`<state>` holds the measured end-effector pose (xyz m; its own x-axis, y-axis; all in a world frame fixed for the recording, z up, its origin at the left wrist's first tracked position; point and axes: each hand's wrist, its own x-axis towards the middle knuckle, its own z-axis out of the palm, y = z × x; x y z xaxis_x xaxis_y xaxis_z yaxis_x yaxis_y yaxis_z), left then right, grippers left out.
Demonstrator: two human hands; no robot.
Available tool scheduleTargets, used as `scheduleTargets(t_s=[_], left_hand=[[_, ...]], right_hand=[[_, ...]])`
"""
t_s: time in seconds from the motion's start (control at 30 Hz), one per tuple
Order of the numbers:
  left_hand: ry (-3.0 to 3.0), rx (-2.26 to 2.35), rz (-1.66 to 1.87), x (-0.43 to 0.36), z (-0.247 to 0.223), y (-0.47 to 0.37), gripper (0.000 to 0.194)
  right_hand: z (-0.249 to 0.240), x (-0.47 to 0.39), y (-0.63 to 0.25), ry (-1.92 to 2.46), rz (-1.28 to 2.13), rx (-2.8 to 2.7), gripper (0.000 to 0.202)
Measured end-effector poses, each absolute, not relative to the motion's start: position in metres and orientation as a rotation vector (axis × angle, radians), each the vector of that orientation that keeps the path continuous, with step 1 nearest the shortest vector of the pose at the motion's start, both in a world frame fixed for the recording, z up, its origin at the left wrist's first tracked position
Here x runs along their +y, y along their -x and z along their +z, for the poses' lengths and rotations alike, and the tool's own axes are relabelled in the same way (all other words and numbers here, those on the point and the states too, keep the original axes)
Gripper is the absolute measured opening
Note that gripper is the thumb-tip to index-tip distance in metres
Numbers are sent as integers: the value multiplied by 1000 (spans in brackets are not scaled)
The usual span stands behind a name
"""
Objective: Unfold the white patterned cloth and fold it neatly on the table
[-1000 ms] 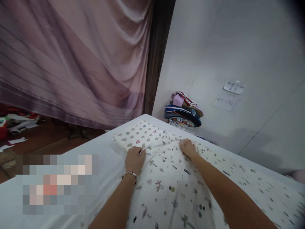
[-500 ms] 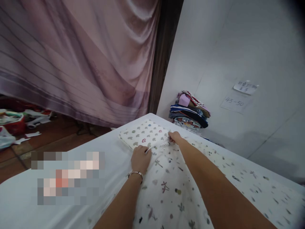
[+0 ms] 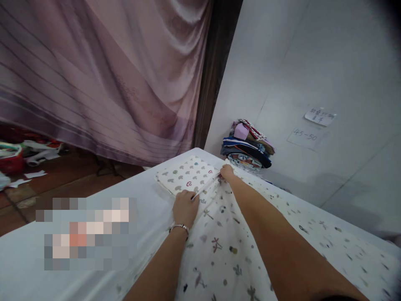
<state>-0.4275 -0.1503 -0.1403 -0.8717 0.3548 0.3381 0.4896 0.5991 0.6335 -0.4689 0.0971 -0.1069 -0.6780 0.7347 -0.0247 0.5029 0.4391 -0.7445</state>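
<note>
A white cloth [image 3: 219,246] printed with plants and birds spreads over the table from the near edge toward the far corner. My left hand [image 3: 186,205], with a bracelet at the wrist, grips the cloth's edge near its middle. Farther off and to the right, my right hand [image 3: 227,172] pinches the same edge. The edge is drawn in a straight line between both hands. Just beyond them lies a folded white cloth [image 3: 184,173] with a grey mushroom print, partly beside my left fingers.
The white table [image 3: 103,217] has a blurred-out patch on its left. Folded clothes [image 3: 247,146] are stacked by the wall behind the far corner. A pink curtain [image 3: 125,75] hangs at the left, with a red basket [image 3: 11,159] on the floor.
My right hand has shifted slightly up and left with the edge, which now looks straighter. My left hand has hardly moved. The view has turned a little.
</note>
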Motion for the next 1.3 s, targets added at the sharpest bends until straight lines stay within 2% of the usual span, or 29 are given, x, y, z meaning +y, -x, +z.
scheduleTargets(t_s=[0.13, 0.33, 0.67, 0.8, 1.0, 1.1, 1.3], left_hand=[[702, -2665, -1146, -151, -140, 428, 22], [695, -2667, -1154, -151, -140, 428, 22], [693, -2641, -1145, -150, -140, 429, 23], [678, -2657, -1130, -151, -138, 429, 23], [675, -2696, -1112, -151, -134, 429, 23], [671, -2691, -1088, -150, -136, 429, 24], [672, -2692, -1093, -150, -138, 430, 23]], right_hand=[[-102, 94, 478, 1009, 852, -2476, 20], [-114, 94, 465, 856, 732, -2522, 41], [-150, 167, 314, 1027, 438, -2683, 42], [-158, 190, 287, 1105, 332, -2787, 49], [-153, 183, 306, 1006, 202, -2920, 55], [-150, 167, 335, 899, 246, -3002, 60], [-155, 147, 383, 982, 318, -3049, 65]])
